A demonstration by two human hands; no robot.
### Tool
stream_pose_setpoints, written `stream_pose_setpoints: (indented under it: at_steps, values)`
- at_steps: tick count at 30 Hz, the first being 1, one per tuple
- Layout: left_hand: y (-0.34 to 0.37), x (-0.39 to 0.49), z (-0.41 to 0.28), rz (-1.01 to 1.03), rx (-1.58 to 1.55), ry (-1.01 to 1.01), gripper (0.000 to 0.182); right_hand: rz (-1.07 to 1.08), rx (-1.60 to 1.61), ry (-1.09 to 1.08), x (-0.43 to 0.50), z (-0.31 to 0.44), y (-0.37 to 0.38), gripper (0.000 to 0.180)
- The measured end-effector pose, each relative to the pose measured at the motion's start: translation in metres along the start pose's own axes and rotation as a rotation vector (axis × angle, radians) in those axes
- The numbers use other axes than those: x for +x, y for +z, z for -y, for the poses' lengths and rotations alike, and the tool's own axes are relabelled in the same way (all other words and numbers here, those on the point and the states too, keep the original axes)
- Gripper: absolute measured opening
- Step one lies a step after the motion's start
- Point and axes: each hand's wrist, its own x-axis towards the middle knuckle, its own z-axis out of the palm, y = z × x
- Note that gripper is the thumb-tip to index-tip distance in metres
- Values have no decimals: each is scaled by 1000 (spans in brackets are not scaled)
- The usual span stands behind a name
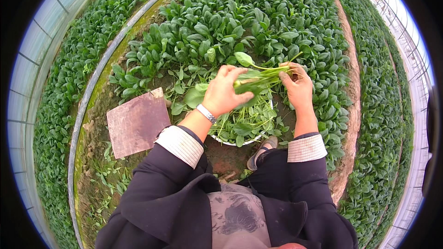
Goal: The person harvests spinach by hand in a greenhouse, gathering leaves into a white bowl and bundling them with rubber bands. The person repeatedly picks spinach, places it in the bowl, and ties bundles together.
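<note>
My right hand (296, 81) grips a bunch of leafy greens that look like spinach (264, 76) by the stems and root ends. My left hand (226, 91), with a watch or bracelet at the wrist, is spread at the leafy end of the bunch, thumb apart from the fingers; whether it grips any leaves I cannot tell. Below both hands a round, white-rimmed basin (254, 141) holds loose leaves and stems. Part of its rim is hidden by my left hand and the greens.
A flat, brownish board (138, 124) lies on the soil at the left. Beyond it a grey hose or pipe (86, 90) curves along the bed. Dense leafy plants (277, 14) grow ahead and on both sides. A bare soil strip (353, 86) runs at the right.
</note>
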Motion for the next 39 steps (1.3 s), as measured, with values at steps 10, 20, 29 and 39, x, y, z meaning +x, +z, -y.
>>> stream_pose_setpoints:
  at_steps: [10,20,29,39]
  values:
    - [18,14,16,311,-606,-118,59,251,251,10,-18,26,5,26]
    - [18,13,11,331,-962,-498,28,-47,-352,-108,-14,20,6,9]
    - [19,10,20,336,-915,-472,24,-83,-163,-80,-13,19,15,32]
    - [16,10,20,377,-765,-431,29,-4,-473,-64,-12,15,12,12]
